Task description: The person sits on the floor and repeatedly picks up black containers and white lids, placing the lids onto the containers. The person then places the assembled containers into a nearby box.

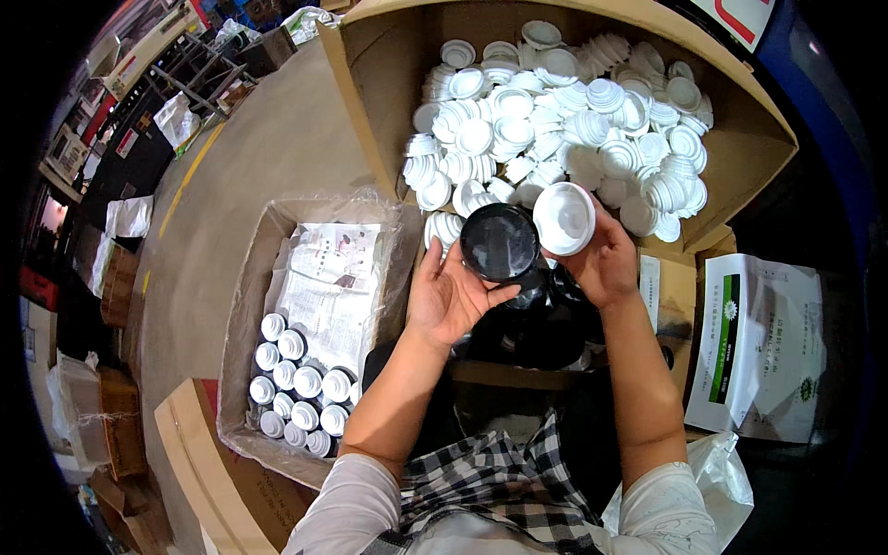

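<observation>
My left hand [450,294] is closed round a glossy black round plastic cup [499,242], held with its circular face up. Beside it, my right hand [608,259] grips a white stepped plastic lid [564,219] by its right edge. The two pieces are side by side, the lid a little higher; whether their rims touch I cannot tell. Below my hands, several more black cups [546,333] lie in a dark heap, partly hidden by my arms. Just beyond is a large cardboard box [740,120] with a heap of loose white lids [555,111].
To the left stands a plastic-lined carton [242,305] with printed paper [328,277] and rows of white-topped pieces [307,381]. A cardboard flap [208,462] rises near it. A white printed sheet or bag [763,347] lies at right, a clear plastic bag [726,486] below.
</observation>
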### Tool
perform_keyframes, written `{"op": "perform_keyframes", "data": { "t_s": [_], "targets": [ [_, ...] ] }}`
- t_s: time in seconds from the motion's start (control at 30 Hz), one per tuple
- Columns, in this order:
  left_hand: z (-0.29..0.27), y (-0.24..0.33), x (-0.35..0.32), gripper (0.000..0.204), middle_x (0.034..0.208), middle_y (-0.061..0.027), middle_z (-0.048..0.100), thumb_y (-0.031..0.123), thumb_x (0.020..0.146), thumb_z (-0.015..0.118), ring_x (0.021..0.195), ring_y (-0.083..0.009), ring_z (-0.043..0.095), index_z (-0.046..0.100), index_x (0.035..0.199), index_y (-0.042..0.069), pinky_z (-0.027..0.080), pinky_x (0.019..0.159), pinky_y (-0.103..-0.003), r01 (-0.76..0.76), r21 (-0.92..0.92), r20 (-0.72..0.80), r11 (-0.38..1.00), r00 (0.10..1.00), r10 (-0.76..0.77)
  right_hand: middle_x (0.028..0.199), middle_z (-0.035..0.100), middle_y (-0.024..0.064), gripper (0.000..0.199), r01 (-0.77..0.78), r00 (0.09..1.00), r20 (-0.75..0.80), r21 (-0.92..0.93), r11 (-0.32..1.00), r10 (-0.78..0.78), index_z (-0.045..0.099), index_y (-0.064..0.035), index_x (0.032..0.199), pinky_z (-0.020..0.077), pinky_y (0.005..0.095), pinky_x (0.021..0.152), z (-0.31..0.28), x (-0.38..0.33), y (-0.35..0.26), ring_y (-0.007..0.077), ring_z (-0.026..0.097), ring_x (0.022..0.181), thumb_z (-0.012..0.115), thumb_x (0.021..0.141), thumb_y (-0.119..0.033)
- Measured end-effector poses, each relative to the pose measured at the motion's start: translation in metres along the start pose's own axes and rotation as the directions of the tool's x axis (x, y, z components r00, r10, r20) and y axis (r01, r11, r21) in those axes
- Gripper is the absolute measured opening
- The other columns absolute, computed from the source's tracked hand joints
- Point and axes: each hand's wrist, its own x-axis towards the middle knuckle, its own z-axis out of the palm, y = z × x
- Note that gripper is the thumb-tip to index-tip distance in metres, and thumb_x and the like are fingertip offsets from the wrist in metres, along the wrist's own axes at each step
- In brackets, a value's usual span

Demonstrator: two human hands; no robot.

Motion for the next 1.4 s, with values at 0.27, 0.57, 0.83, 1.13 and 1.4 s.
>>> {"op": "perform_keyframes", "data": {
  "t_s": [0.27, 0.57, 0.83, 1.13, 1.4],
  "targets": [
    [-0.010, 0.006, 0.000, 0.053, 0.126, -0.0216, 0.045, 0.041, 0.093, 0.027, 0.116, -0.0379, 0.044, 0.036, 0.128, 0.002, 0.039, 0.088, -0.060, 0.037, -0.052, -0.056, 0.998, 0.998, -0.040, 0.124, 0.044, 0.0102, 0.055, 0.280, 0.950, 0.039, -0.550, 0.787, -0.311, 0.036, -0.0037, 0.130, 0.0402, 0.0303, 0.088, 0.009, -0.006, 0.011, 0.0171, 0.046, 0.108, 0.059, 0.082, -0.018],
    [-0.017, 0.010, -0.003, 0.067, 0.113, -0.0162, 0.056, 0.058, 0.088, 0.027, 0.093, -0.0297, 0.059, 0.045, 0.123, 0.004, 0.051, 0.069, -0.042, 0.099, 0.017, 0.047, 0.995, 0.994, -0.100, 0.116, 0.052, 0.0111, 0.059, 0.574, 0.754, 0.413, -0.793, 0.205, -0.512, 0.051, -0.0057, 0.117, 0.0414, 0.0324, 0.085, 0.023, -0.021, 0.010, 0.0230, 0.051, 0.102, 0.076, 0.064, -0.019],
    [0.004, -0.007, -0.003, 0.052, 0.119, -0.0083, 0.052, 0.045, 0.094, 0.025, 0.105, -0.0217, 0.051, 0.041, 0.126, 0.007, 0.041, 0.084, -0.037, 0.023, 0.298, -0.149, 0.954, 0.989, 0.023, 0.115, 0.053, 0.0145, 0.055, 0.607, 0.708, 0.574, -0.793, -0.061, -0.411, 0.055, -0.0062, 0.109, 0.0409, 0.0381, 0.085, 0.036, -0.026, 0.017, 0.0299, 0.051, 0.100, 0.076, 0.061, -0.022],
    [0.002, -0.007, -0.005, 0.051, 0.126, -0.0117, 0.047, 0.042, 0.094, 0.029, 0.116, -0.0239, 0.046, 0.036, 0.129, 0.004, 0.036, 0.097, -0.040, -0.011, 0.390, -0.124, 0.921, 0.990, 0.065, 0.119, 0.051, 0.0140, 0.053, 0.645, 0.691, 0.644, -0.754, -0.122, -0.329, 0.054, -0.0069, 0.111, 0.0396, 0.0390, 0.087, 0.038, -0.023, 0.021, 0.0314, 0.049, 0.104, 0.072, 0.061, -0.015],
    [0.002, -0.007, -0.005, 0.050, 0.126, -0.0114, 0.046, 0.041, 0.095, 0.028, 0.116, -0.0237, 0.045, 0.036, 0.128, 0.004, 0.035, 0.098, -0.040, 0.006, 0.398, -0.148, 0.917, 0.987, 0.057, 0.121, 0.050, 0.0136, 0.053, 0.633, 0.704, 0.632, -0.765, -0.116, -0.324, 0.054, -0.0071, 0.111, 0.0399, 0.0397, 0.088, 0.039, -0.024, 0.023, 0.0322, 0.049, 0.104, 0.071, 0.061, -0.012]
  ]
}}
